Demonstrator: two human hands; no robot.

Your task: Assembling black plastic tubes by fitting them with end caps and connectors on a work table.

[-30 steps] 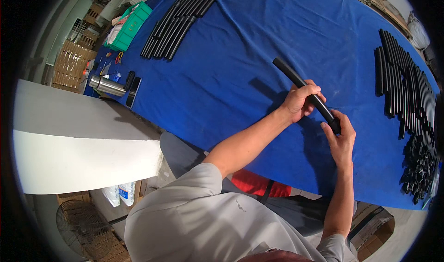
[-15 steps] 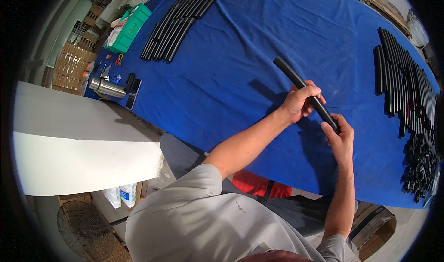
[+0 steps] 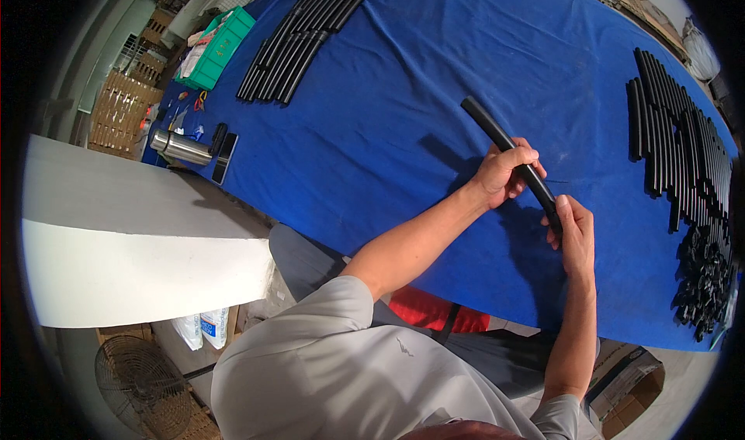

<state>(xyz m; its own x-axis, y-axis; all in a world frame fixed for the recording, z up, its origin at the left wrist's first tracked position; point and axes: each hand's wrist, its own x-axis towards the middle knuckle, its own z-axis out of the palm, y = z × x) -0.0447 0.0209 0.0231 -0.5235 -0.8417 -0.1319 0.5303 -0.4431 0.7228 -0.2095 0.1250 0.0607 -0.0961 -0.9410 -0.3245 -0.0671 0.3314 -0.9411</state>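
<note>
A straight black tube [image 3: 487, 120] slants over the blue cloth, its far end up and to the left. My left hand [image 3: 506, 173] is closed round its middle, thumb lying across the top. At the near, lower-right end, my right hand [image 3: 573, 229] is wrapped round the tube, and its fingers hide that tip. On the right of the table lie rows of similar black tubes [image 3: 673, 141], with a heap of small black parts [image 3: 702, 277] at their near side. Another set of black tubes [image 3: 283, 61] is laid out in two rows at the far left.
The blue cloth [image 3: 403, 168] covers the table. At its left edge are a steel flask [image 3: 180, 147], a phone [image 3: 225, 159] and a green crate [image 3: 217, 50]. A white ledge [image 3: 140, 269] stands left of me, a fan [image 3: 143, 386] below it, and a cardboard box [image 3: 632, 393] at lower right.
My right hand has shifted its grip on the tube's near end: the fingers now curl underneath and the thumb points up along it. The left hand stays almost where it was.
</note>
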